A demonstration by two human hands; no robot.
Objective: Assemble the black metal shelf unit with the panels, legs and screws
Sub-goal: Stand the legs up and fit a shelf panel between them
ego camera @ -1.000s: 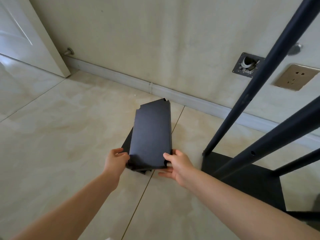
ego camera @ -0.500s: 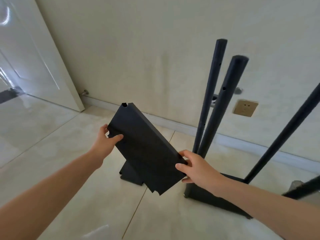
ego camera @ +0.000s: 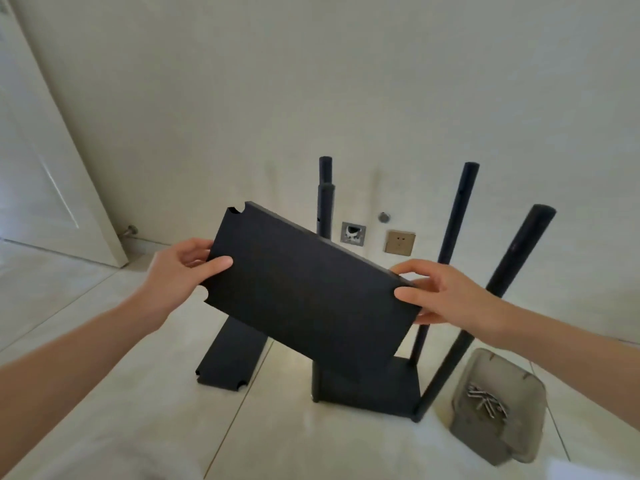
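Note:
A black metal shelf panel (ego camera: 311, 296) with notched corners is held tilted in the air in front of me. My left hand (ego camera: 180, 275) pinches its left end, thumb on the top face. My right hand (ego camera: 446, 292) grips its right end, thumb on top and fingers behind. Beneath and behind it stands the partly built shelf: a bottom panel (ego camera: 374, 393) on the floor with black legs (ego camera: 457, 216) rising upright from its corners. Another loose panel (ego camera: 235, 355) lies flat on the tiles to the left. Silver screws (ego camera: 486, 403) lie in a clear plastic tray (ego camera: 498, 407).
The tray stands on the floor to the right of the shelf base. A wall with a socket (ego camera: 400, 243) and an open wall box (ego camera: 352, 233) is right behind the legs. A white door (ego camera: 45, 174) stands at the left.
Both hands have lifted the panel off the one on the floor and swung it up and to the right, over the base. The view has risen too.

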